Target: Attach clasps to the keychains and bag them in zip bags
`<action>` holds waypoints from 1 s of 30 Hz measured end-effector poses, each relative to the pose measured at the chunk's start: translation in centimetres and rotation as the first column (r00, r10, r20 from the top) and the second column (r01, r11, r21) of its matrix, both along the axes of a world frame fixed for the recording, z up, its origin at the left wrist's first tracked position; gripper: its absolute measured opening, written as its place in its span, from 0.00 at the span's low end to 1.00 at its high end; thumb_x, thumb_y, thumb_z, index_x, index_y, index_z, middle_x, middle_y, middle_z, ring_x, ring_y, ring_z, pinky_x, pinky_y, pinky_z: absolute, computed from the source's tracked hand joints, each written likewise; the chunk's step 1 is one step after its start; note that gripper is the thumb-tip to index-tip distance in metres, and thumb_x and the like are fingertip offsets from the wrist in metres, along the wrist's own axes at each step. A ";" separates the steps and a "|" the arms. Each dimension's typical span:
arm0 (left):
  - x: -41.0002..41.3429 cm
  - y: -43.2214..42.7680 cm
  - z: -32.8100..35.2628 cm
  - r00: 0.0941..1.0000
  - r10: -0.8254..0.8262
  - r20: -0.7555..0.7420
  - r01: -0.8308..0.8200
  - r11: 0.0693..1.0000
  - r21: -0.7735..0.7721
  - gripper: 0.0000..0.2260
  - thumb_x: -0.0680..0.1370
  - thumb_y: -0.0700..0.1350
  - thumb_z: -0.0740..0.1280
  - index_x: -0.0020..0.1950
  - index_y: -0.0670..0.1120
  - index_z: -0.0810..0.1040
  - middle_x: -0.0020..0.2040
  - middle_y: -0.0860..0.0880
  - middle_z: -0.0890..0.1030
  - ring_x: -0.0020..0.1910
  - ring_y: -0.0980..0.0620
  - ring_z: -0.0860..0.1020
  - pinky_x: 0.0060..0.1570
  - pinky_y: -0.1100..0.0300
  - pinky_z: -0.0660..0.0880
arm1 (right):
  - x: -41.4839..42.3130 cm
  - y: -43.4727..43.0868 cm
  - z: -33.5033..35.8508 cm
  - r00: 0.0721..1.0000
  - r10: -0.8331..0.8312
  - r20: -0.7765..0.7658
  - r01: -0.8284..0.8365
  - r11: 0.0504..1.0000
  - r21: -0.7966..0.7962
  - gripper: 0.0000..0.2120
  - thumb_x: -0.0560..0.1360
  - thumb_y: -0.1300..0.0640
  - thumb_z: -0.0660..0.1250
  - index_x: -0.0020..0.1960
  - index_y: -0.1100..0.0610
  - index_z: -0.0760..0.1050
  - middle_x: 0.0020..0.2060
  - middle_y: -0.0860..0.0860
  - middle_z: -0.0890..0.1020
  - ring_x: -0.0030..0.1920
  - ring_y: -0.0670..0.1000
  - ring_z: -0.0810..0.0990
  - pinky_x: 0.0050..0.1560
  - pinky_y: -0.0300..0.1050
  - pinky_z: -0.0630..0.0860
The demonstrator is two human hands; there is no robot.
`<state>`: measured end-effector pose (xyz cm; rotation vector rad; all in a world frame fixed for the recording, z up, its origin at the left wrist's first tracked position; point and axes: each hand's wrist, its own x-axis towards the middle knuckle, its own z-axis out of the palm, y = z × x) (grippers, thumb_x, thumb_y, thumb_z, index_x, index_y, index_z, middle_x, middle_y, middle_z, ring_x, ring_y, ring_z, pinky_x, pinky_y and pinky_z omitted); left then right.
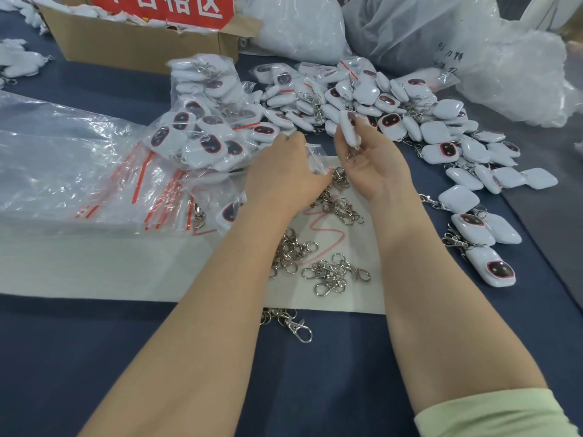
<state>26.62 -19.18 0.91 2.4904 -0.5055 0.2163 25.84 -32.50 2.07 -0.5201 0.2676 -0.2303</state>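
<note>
Dark blue cloth table [94, 357], white paper sheet [126, 266] under both arms. Mid-batch by the look of it: several filled bags [202, 134] lie upper left, a big keychain pile [410, 121] sits unbagged (glossy white rounded squares, dark oval faces), and shiny metal clasps [334, 272] are scattered on the sheet. Right hand [369, 165] is palm up, fingers curled, pinching one keychain [350, 130] just above the pile's near edge. Left hand [284, 175] grips a crinkly clear zip bag [314, 157]. Empty red-strip bags [79, 171] are stacked far left
</note>
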 end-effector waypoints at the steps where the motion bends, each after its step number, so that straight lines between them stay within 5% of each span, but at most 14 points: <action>1: 0.0 0.0 0.0 1.000 0.001 0.000 -0.001 1.000 0.000 0.19 0.72 0.57 0.67 0.55 0.46 0.72 0.52 0.48 0.75 0.50 0.45 0.75 0.42 0.55 0.67 | 0.1 0.0 0.0 1.000 0.010 -0.004 -0.010 1.000 0.007 0.07 0.78 0.70 0.62 0.43 0.68 0.76 0.37 0.61 0.81 0.42 0.56 0.79 0.41 0.47 0.82; 6: 0.0 0.0 0.0 1.000 0.002 0.008 -0.002 1.000 0.008 0.19 0.72 0.57 0.67 0.55 0.46 0.71 0.51 0.48 0.75 0.50 0.45 0.75 0.42 0.55 0.67 | 0.1 0.0 0.1 0.997 0.060 -0.045 -0.060 0.998 -0.010 0.06 0.80 0.65 0.62 0.50 0.69 0.75 0.49 0.66 0.79 0.44 0.64 0.81 0.40 0.51 0.83; 11: 0.0 0.0 0.0 1.000 0.000 0.003 0.000 1.000 0.004 0.19 0.71 0.57 0.67 0.54 0.46 0.71 0.51 0.48 0.75 0.50 0.45 0.75 0.42 0.55 0.68 | 0.0 0.3 0.0 0.995 0.075 -0.073 -0.081 0.993 -0.082 0.03 0.77 0.69 0.64 0.49 0.68 0.76 0.45 0.64 0.80 0.40 0.58 0.83 0.37 0.45 0.83; 15: -0.1 0.0 0.2 1.000 0.001 -0.004 -0.001 1.000 0.003 0.19 0.71 0.57 0.67 0.54 0.46 0.71 0.52 0.47 0.75 0.50 0.44 0.75 0.43 0.54 0.69 | 0.2 -0.1 -0.6 0.998 0.057 -0.030 -0.064 0.944 -0.324 0.05 0.78 0.71 0.63 0.45 0.68 0.76 0.38 0.59 0.84 0.39 0.53 0.84 0.42 0.40 0.82; 20: -0.2 0.0 0.3 1.000 0.005 -0.013 -0.005 1.000 0.013 0.18 0.72 0.57 0.67 0.54 0.46 0.70 0.52 0.48 0.74 0.51 0.45 0.75 0.43 0.54 0.69 | 0.5 0.2 -1.0 0.999 0.040 0.011 -0.026 0.822 -0.568 0.02 0.78 0.68 0.63 0.50 0.64 0.74 0.44 0.58 0.82 0.42 0.50 0.84 0.42 0.36 0.79; 26: -0.2 0.1 0.4 1.000 -0.009 -0.028 0.009 1.000 0.004 0.19 0.72 0.57 0.67 0.55 0.46 0.71 0.53 0.47 0.75 0.51 0.45 0.75 0.46 0.52 0.72 | 0.9 0.5 -0.8 1.000 -0.018 -0.016 0.009 0.898 -0.440 0.06 0.81 0.66 0.59 0.48 0.65 0.74 0.43 0.60 0.81 0.40 0.53 0.82 0.43 0.40 0.82; 30: -0.2 0.0 0.4 0.999 -0.011 -0.033 0.011 1.000 -0.006 0.20 0.72 0.58 0.67 0.56 0.46 0.71 0.54 0.47 0.75 0.52 0.44 0.75 0.48 0.52 0.73 | 0.8 0.5 -0.8 1.000 0.004 0.003 -0.002 0.861 -0.509 0.09 0.82 0.66 0.56 0.48 0.65 0.73 0.44 0.60 0.82 0.41 0.53 0.82 0.44 0.40 0.81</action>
